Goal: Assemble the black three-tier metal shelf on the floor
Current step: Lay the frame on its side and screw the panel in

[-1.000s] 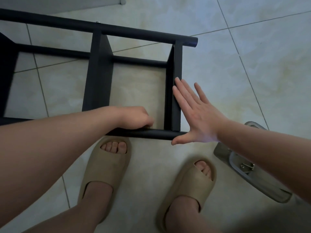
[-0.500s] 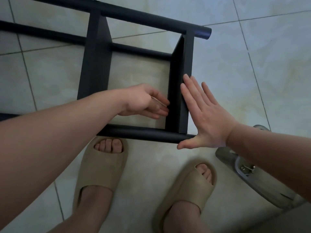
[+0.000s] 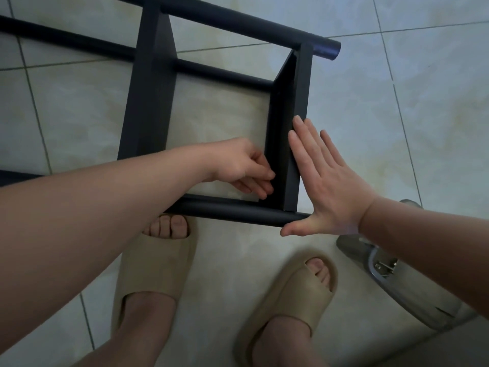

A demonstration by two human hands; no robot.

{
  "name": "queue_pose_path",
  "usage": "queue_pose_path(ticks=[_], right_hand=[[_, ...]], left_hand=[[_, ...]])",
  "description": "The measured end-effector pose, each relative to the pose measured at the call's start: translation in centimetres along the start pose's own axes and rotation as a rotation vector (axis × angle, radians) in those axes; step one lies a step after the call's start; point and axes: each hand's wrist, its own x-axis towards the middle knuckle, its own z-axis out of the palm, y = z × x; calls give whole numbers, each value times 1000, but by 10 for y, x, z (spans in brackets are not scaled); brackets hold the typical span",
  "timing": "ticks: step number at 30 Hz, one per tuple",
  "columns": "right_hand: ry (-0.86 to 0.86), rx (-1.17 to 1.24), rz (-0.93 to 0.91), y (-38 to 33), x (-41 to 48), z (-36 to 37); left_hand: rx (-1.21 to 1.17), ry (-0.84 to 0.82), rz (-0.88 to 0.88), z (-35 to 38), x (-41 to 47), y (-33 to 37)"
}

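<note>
Right hand (image 3: 328,181): spread flat on panel (image 3: 301,88) outside.
Left hand (image 3: 238,165): curled inside; my pinch unclear.
Panel: between them, lengthwise ahead.

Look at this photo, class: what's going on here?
A person stands over a black shelf lying on its side on the tiled floor. The right hand presses flat against the outside of the end panel, thumb by the near pole. The left hand reaches inside the frame, fingers curled at that panel's inner face; whether they hold anything is hidden.
</note>
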Motion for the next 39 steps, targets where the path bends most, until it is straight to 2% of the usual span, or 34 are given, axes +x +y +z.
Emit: queue_pose_path(ticks=[4, 6, 11, 20, 31, 35, 39], right_hand=[[-2, -6, -3, 0, 0, 0], [-3, -6, -4, 0, 0, 0], [-2, 6, -3, -1, 0, -1], [10, 7, -2, -1, -1, 0], [25, -5, 7, -1, -1, 0], [24, -3, 8, 0, -1, 1], [26, 5, 6, 0, -1, 1]], left_hand=[[132, 34, 9, 6, 6, 7], [143, -15, -19, 10, 7, 11], [61, -179, -144, 14, 7, 19], [-111, -172, -186, 26, 8, 9], [-122, -236, -198, 24, 5, 11], [-106, -212, -195, 27, 6, 12], [-192, -219, -236, 29, 5, 7]])
